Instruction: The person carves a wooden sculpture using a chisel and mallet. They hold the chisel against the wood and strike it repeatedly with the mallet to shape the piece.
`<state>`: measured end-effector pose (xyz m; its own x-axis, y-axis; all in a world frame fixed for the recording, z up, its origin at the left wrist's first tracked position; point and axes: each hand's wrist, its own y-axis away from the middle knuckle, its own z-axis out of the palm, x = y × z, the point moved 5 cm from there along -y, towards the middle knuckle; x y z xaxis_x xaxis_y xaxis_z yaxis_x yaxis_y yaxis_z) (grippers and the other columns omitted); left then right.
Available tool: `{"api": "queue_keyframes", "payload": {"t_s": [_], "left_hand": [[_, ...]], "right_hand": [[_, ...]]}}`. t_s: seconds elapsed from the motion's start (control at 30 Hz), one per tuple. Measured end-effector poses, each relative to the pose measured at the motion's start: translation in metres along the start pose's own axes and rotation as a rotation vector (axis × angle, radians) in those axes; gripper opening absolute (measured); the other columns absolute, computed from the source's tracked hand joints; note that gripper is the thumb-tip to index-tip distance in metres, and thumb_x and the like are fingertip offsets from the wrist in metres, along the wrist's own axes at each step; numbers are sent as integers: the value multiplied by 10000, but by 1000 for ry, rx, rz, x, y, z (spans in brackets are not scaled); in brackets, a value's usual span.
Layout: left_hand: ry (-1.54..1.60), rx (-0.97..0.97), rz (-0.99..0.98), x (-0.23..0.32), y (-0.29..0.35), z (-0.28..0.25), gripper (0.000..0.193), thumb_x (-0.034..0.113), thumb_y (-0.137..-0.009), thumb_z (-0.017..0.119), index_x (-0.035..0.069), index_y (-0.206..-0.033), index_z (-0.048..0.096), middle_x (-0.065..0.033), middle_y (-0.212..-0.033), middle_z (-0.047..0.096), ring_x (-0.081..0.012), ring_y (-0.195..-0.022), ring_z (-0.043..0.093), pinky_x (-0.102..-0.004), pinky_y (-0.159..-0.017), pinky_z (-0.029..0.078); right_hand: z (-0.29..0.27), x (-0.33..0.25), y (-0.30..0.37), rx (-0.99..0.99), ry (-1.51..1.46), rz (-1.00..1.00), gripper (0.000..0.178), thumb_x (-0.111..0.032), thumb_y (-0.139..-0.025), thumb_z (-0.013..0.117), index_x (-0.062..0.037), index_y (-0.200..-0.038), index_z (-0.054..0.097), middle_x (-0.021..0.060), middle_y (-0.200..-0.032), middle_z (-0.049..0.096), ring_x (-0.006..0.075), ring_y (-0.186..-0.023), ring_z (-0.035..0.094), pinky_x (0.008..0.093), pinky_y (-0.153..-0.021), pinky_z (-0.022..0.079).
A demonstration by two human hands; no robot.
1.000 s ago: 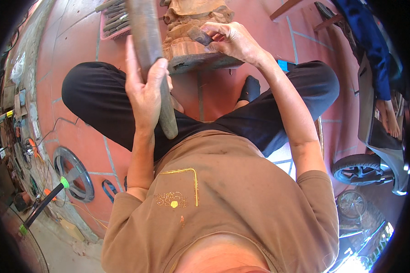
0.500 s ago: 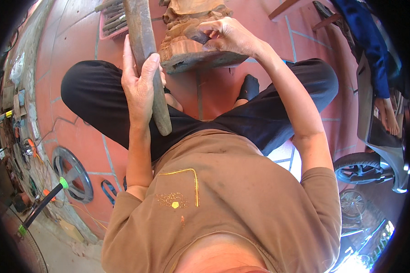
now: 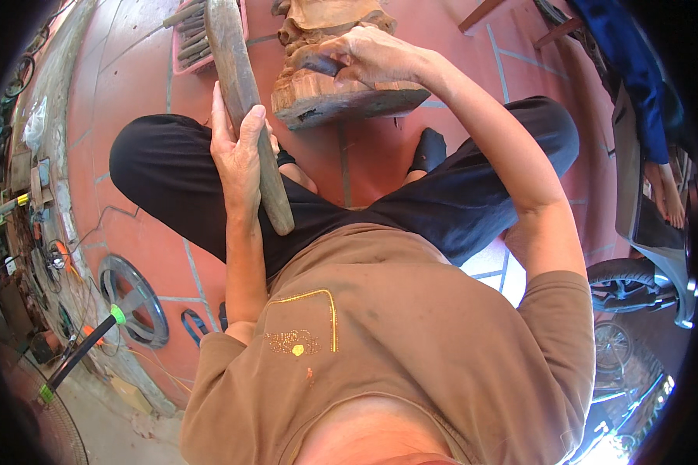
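Observation:
My left hand (image 3: 239, 159) is wrapped round a long, worn wooden club (image 3: 240, 77), which slants from the top of the view down to my lap; its narrower rounded end points at me. Between my parted legs and beyond my feet stands a carved wooden block (image 3: 318, 97), reddish brown with wavy ridges and a flat, greyish base turned toward me. My right hand (image 3: 372, 58) is bent over the carving with its fingers closed on a small dark piece (image 3: 323, 65) at the carved surface. The fingers hide most of that piece, so its kind is unclear.
A pink basket (image 3: 184, 68) of wooden-handled tools stands beyond the club. At left lie a round grey fan base (image 3: 136, 298), cables and clutter along a ledge. A motorbike wheel (image 3: 624, 283) and another person's bare foot (image 3: 667, 198) are at right. The floor is red tile.
My right hand has moved slightly left and down over the carving with the dark piece. The club's upper end has shifted a little left. My left hand keeps its hold.

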<state>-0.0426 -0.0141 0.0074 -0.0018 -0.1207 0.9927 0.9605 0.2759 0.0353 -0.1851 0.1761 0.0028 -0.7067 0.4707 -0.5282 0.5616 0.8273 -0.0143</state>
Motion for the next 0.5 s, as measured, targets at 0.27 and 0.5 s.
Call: {"api": "queue_keyframes", "payload": {"t_s": [0.27, 0.5], "left_hand": [[7, -2, -24, -4, -2, 1, 711, 158, -1006, 641, 49, -1608, 279, -45, -790, 597, -98, -596, 569, -227, -528, 483], [-15, 8, -32, -7, -3, -2, 713, 165, -1011, 639, 52, -1611, 270, -45, -787, 603, -97, -596, 574, -229, -525, 485]], "right_hand": [[26, 2, -4, -105, 151, -23, 484, -96, -722, 788, -105, -1189, 659, 189, -907, 724, 418, -927, 691, 523, -778, 528], [5, 12, 0, -86, -71, 50, 382, -57, -753, 770, -20, -1077, 571, 177, -860, 682, 381, -869, 666, 471, -743, 508]]}}
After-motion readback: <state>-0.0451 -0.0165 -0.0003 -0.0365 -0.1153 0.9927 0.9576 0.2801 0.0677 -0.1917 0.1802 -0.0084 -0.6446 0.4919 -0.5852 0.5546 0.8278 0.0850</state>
